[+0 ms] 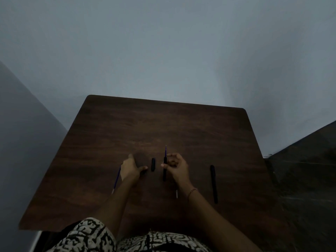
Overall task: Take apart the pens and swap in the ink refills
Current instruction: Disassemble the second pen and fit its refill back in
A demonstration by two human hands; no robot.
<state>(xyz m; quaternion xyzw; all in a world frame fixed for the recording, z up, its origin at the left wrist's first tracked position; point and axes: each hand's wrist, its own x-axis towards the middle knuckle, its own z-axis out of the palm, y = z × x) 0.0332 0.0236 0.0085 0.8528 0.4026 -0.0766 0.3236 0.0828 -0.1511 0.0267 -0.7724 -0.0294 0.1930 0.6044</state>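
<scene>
Dark wood grain covers the table, and every part lies on its near half. Take the barrel as the landmark: a black tube held roughly upright along the table's depth by the right hand, whose thumb and curled fingers pinch it near its upper end. A blue refill stands out of the barrel's far end, only partly seated, its tip pointing away from the person.

Just left of the barrel lies a short black cap, apart from both hands. Further left, the left hand rests flat on the table, fingers loosely spread with the thumb pointing toward the cap; it grips nothing that I can see. Left of that hand lies a second refill, blue and slanted, partly hidden by the hand. Well to the right of the barrel lies a whole black pen, still assembled. Near the barrel's lower end, by the right wrist, a thin pale rod shows; I cannot tell what it is.

The step in hand looks like seating the refill. To do it well, keep the barrel steady, push the refill straight along its axis without bending it, and bring the left hand over to guide it. Then fit the cap from the left.
</scene>
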